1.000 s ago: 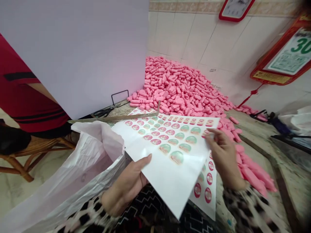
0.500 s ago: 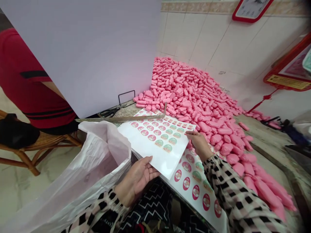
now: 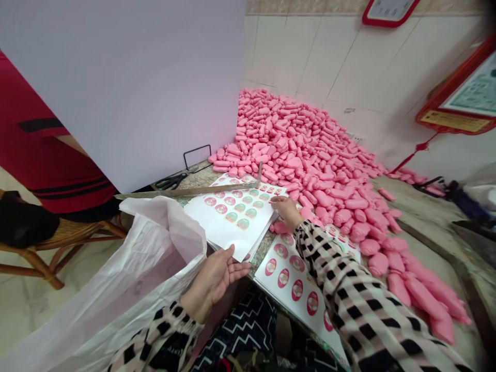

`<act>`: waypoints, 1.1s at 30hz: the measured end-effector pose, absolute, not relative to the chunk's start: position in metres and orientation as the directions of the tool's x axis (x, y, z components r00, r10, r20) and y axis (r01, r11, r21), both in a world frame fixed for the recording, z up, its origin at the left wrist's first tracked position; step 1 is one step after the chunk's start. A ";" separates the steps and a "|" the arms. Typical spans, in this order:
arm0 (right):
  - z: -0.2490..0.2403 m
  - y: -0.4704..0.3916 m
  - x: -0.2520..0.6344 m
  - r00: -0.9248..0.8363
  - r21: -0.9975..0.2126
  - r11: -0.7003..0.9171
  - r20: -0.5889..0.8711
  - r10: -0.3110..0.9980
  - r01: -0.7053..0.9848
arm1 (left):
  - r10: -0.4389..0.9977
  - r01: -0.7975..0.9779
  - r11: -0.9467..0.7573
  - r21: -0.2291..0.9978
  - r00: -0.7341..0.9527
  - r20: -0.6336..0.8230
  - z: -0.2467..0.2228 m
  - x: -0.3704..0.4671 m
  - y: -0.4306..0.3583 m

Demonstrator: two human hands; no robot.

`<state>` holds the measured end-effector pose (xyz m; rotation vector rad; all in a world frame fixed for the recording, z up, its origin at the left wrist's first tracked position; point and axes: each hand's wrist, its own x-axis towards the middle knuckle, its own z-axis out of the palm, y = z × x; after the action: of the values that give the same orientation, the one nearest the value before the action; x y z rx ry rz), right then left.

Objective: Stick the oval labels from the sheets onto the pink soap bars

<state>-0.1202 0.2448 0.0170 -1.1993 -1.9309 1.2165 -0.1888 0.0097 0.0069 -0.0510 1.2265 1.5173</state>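
A white sheet of round stickers point(image 3: 220, 227), printed in pink and green, lies slanted on a stack of similar sheets. My left hand point(image 3: 217, 274) is at its near corner, thumb on top and the fingers curled by the lower edge. With thumb and fingertips my right hand point(image 3: 285, 211) pinches the sheet's far right side. Beside the stack, partly beneath my right sleeve, is another pile of sticker sheets point(image 3: 284, 279) with pink oval labels. A long thin metal strip point(image 3: 186, 191) lies across the far part of the stack.
A large heap of pink sausage-shaped pieces point(image 3: 302, 144) covers the table against the tiled wall. An open white sack point(image 3: 166, 248) stands at my left. Black scissors point(image 3: 170, 182) lie beside the upright pale panel point(image 3: 155, 93). Beyond it sits a person in a red shirt point(image 3: 50, 150).
Both hands have carried the sticker sheet leftward onto the stack, uncovering more of the pile on the right. My view has shifted slightly.
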 end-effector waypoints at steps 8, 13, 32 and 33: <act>0.033 0.228 -0.048 -0.581 -0.530 0.529 0.081 0.810 0.663 | 0.696 -0.640 0.174 0.748 -0.458 -0.554 0.002 -0.185 0.014; 0.020 0.201 -0.023 -0.762 -0.073 0.759 -0.022 0.648 0.647 | 0.703 -0.542 0.217 0.812 -0.490 -0.515 0.001 -0.183 0.012; 0.013 0.185 0.044 -0.583 0.204 0.570 0.002 0.812 0.796 | 0.682 -0.205 0.466 0.861 -0.536 -0.497 -0.010 -0.164 -0.007; 0.015 0.183 0.047 -0.568 0.184 0.556 0.017 0.823 0.811 | 0.717 -0.136 0.465 0.875 -0.522 -0.462 -0.008 -0.160 -0.009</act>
<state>0.0468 0.1827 0.0148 -1.4896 -2.8326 -0.2766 -0.1602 -0.0091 -0.0079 0.4925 1.8074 1.1828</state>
